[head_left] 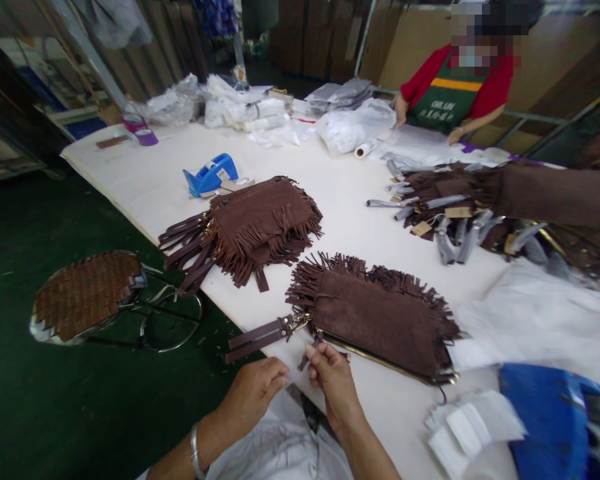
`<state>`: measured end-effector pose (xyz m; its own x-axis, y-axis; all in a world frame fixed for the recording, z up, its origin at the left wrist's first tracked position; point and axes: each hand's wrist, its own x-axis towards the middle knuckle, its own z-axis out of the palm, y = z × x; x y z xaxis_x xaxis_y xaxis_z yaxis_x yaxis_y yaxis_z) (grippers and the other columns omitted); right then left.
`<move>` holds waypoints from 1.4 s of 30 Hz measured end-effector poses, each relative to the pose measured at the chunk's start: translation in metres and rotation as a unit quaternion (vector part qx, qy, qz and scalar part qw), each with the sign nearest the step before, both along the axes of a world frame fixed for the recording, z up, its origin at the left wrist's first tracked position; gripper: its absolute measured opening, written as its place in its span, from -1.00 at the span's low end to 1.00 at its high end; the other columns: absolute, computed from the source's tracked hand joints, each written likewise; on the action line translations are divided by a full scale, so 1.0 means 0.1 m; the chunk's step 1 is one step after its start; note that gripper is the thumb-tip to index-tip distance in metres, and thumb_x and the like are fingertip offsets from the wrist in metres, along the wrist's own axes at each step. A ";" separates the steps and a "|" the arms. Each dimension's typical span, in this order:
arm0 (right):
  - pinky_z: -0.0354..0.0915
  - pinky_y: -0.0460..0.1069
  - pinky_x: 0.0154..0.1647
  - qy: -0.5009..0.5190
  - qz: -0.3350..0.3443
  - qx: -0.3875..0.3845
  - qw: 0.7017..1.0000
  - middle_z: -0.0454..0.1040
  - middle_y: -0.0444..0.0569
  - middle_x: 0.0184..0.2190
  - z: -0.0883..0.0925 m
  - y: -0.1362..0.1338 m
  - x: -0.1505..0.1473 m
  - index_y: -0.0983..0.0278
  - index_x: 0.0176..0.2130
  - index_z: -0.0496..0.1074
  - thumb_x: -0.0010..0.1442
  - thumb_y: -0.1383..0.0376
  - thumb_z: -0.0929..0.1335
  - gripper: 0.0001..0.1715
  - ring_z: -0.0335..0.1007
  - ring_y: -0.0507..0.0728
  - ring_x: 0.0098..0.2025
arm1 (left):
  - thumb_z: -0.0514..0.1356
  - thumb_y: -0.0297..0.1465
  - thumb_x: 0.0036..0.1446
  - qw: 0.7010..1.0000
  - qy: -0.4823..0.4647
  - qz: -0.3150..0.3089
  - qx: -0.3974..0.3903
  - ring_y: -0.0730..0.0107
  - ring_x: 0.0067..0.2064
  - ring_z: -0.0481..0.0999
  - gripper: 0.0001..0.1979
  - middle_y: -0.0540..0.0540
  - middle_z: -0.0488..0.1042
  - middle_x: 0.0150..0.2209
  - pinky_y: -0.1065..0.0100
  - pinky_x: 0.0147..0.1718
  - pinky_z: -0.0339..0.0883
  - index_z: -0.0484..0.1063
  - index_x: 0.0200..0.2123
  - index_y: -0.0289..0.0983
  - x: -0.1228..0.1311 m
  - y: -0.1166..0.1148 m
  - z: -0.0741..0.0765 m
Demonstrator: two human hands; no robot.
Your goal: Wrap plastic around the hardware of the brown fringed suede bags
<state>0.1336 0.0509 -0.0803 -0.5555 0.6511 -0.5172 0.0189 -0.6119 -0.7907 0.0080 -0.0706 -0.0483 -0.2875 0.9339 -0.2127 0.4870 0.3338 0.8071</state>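
A dark brown fringed suede clutch bag [380, 320] lies at the table's near edge, its gold zipper side facing me. My right hand [333, 380] pinches a short brown leather zipper pull [305, 359] at the bag's left corner. Just to the left, my left hand [255, 393] is closed, thumb pressed against curled fingers; whatever it may hold is hidden. A brown wrist strap [260, 338] hangs from gold hardware on the bag and reaches past the table edge. Farther back lies a stack of similar fringed bags [265, 220], straps pointing left.
Behind the stack stands a blue tape dispenser [213, 175]. More brown bags with wrapped handles and tags cover the right side [540, 193]. Near right are white labels [467, 430] and a blue container [545, 420]. A stool [87, 293] stands left. A co-worker [450, 100] handles plastic sheets opposite.
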 end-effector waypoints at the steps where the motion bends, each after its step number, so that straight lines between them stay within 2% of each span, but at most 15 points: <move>1: -0.07 -0.17 -0.66 -0.002 0.000 0.006 1.000 0.25 -0.28 -0.74 -0.01 0.00 0.00 0.24 -0.51 0.21 -0.02 0.07 0.48 -0.56 -0.03 -0.10 -0.70 | 0.04 -0.36 0.26 1.000 0.005 0.000 -0.001 0.30 -0.23 0.46 -0.80 -0.05 0.49 -0.31 0.37 -0.24 0.19 0.43 -0.33 -0.24 0.00 0.01 0.00; 5: -0.07 -0.16 -0.66 -0.007 0.003 0.029 1.000 0.23 -0.29 -0.75 -0.06 -0.02 0.00 0.23 -0.51 0.21 -0.01 0.05 0.47 -0.56 -0.03 -0.09 -0.70 | 0.06 -0.35 0.23 0.999 0.003 0.034 -0.001 0.28 -0.26 0.46 -0.82 -0.05 0.49 -0.34 0.36 -0.26 0.18 0.43 -0.34 -0.25 0.02 0.02 -0.01; 9: -0.08 -0.16 -0.66 -0.007 0.010 0.026 1.000 0.23 -0.29 -0.74 -0.07 -0.02 0.00 0.23 -0.50 0.20 -0.01 0.05 0.47 -0.55 -0.03 -0.09 -0.69 | 0.12 -0.36 0.15 0.992 -0.080 0.102 -0.010 0.33 -0.37 0.41 -0.85 -0.01 0.45 -0.45 0.38 -0.37 0.15 0.42 -0.42 -0.25 0.09 0.04 -0.08; 17: -0.09 -0.18 -0.67 -0.019 0.025 -0.007 0.999 0.15 -0.33 -0.77 -0.03 0.01 0.04 0.24 -0.52 0.20 -0.03 0.04 0.48 -0.53 -0.09 -0.11 -0.70 | 0.21 -0.32 0.02 0.935 -0.293 0.199 0.015 0.41 -0.45 0.31 -0.83 0.03 0.36 -0.54 0.41 -0.44 0.11 0.37 -0.50 -0.30 0.22 0.09 -0.32; 22: -0.09 -0.19 -0.69 -0.030 0.029 -0.009 0.999 0.19 -0.32 -0.76 -0.04 0.02 0.05 0.24 -0.50 0.22 -0.05 0.02 0.49 -0.53 -0.08 -0.12 -0.73 | 0.28 -0.26 -0.01 0.913 -0.334 0.234 0.009 0.43 -0.48 0.33 -0.76 0.01 0.39 -0.54 0.41 -0.45 0.12 0.41 -0.49 -0.34 0.24 0.12 -0.45; 28: -0.08 -0.19 -0.71 -0.010 0.040 -0.024 0.999 0.17 -0.34 -0.79 -0.02 0.02 0.06 0.22 -0.48 0.21 -0.06 0.00 0.49 -0.51 -0.05 -0.11 -0.75 | 0.33 -0.14 -0.07 0.877 -0.405 0.258 0.007 0.38 -0.46 0.41 -0.65 -0.07 0.48 -0.49 0.38 -0.44 0.20 0.46 -0.43 -0.35 0.33 0.26 -0.36; 32: -0.09 -0.18 -0.71 -0.038 0.052 0.006 0.998 0.19 -0.30 -0.81 0.00 0.10 0.12 0.26 -0.48 0.29 0.01 -0.07 0.42 -0.52 -0.02 -0.10 -0.76 | 0.35 -0.14 -0.11 0.867 -0.417 0.273 0.006 0.36 -0.45 0.44 -0.64 -0.09 0.50 -0.49 0.37 -0.42 0.23 0.46 -0.45 -0.34 0.36 0.39 -0.29; 35: -0.06 -0.15 -0.75 -0.083 -0.003 0.048 0.995 0.29 -0.25 -0.77 0.01 0.18 0.12 0.27 -0.46 0.35 0.03 -0.16 0.36 -0.46 0.05 -0.08 -0.79 | 0.35 -0.16 -0.10 0.871 -0.399 0.285 0.003 0.41 -0.49 0.40 -0.65 -0.07 0.49 -0.52 0.40 -0.45 0.20 0.44 -0.48 -0.34 0.35 0.45 -0.27; 38: -0.04 -0.13 -0.77 -0.113 -0.059 0.076 0.989 0.42 -0.19 -0.65 -0.01 0.22 0.06 0.27 -0.49 0.35 -0.03 -0.16 0.39 -0.45 0.09 -0.08 -0.80 | 0.35 -0.15 -0.11 0.874 -0.393 0.287 -0.002 0.40 -0.50 0.40 -0.65 -0.08 0.49 -0.53 0.41 -0.46 0.19 0.43 -0.48 -0.35 0.34 0.47 -0.28; 42: -0.04 -0.13 -0.75 -0.105 -0.104 0.068 0.987 0.29 -0.26 -0.75 -0.04 0.18 -0.06 0.27 -0.50 0.38 -0.09 -0.04 0.47 -0.55 0.04 -0.08 -0.78 | 0.37 -0.14 -0.16 0.866 -0.410 0.287 0.001 0.37 -0.50 0.43 -0.63 -0.09 0.51 -0.52 0.40 -0.46 0.21 0.44 -0.48 -0.35 0.33 0.46 -0.27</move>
<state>0.1280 0.0685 -0.0847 -0.2924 0.8112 -0.5065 0.0760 -0.5082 -0.8578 0.0408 -0.0248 -0.0756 -0.4573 0.6875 -0.5641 -0.4960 0.3293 0.8035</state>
